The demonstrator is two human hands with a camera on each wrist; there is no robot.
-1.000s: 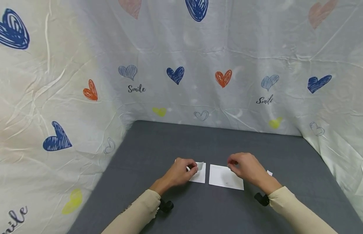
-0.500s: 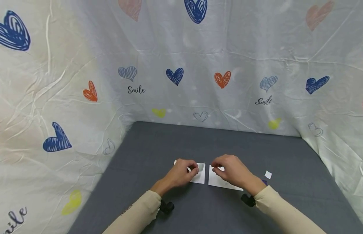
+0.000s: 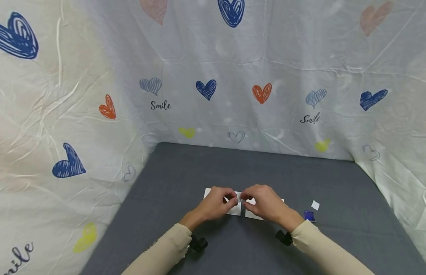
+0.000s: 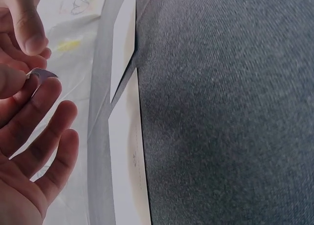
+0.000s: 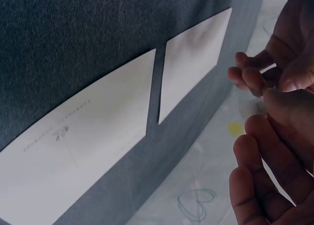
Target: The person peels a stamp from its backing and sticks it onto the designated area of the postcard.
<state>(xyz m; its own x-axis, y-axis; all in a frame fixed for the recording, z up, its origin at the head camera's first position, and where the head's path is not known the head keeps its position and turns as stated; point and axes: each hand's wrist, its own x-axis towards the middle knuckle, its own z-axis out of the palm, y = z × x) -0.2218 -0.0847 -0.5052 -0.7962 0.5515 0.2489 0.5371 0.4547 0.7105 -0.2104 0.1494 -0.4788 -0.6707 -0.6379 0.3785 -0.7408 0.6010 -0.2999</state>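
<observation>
My left hand pinches a small thin piece of shiny film between thumb and forefinger, its free end curling up. From the other side my right hand meets it, fingers bent and fingertips right at the film; I cannot tell whether they grip it. In the right wrist view, the thumb of my right hand is close to the left fingertips. Below the hands lie two white cards side by side, the left card and the right card, which bears faint printing. A narrow gap separates them.
Right of the cards, a small white paper square and a small dark blue piece lie on the dark grey tablecloth. A white curtain with printed hearts hangs behind and around the table.
My right hand has moved left from over the right card to meet my left hand, uncovering the white square and blue piece. The left hand has stayed nearly in place, shifting slightly right.
</observation>
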